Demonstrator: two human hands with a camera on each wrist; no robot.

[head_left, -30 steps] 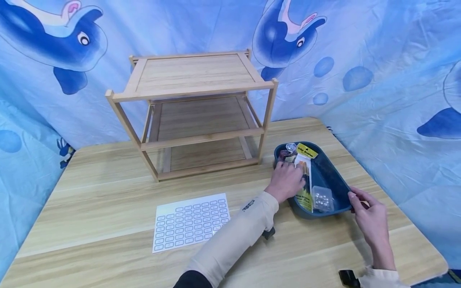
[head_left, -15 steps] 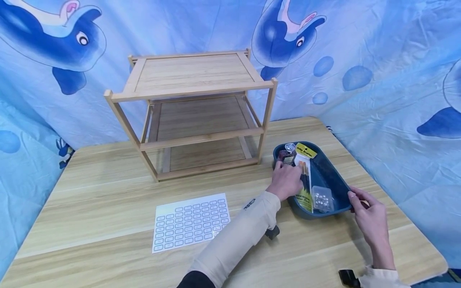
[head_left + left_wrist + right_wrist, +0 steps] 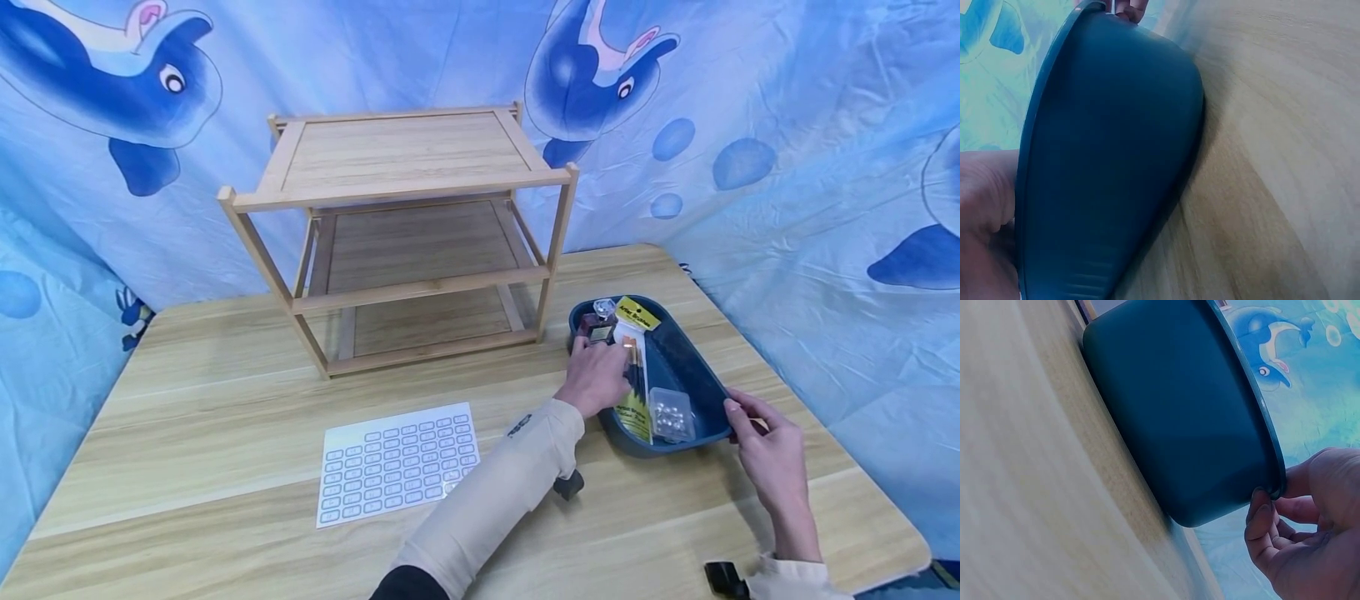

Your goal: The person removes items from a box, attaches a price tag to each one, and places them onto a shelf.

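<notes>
Hands work apart: the right hand (image 3: 768, 442) pinches the near-right rim of the blue tub (image 3: 681, 350), probably to steady it, while the left hand (image 3: 596, 377) reaches over its left side — whether that one grips anything cannot be told. Left of the tub and further back stands a wooden rack (image 3: 412, 150); left of it, nearer, lies a label sheet (image 3: 400, 464). Inside the tub, a brush pack (image 3: 637, 367) lies lengthwise, presumably for its length; beyond the left hand sits a partly covered bottle (image 3: 598, 326), and at the near end a clear box (image 3: 672, 414) — its contents hard to identify.
</notes>
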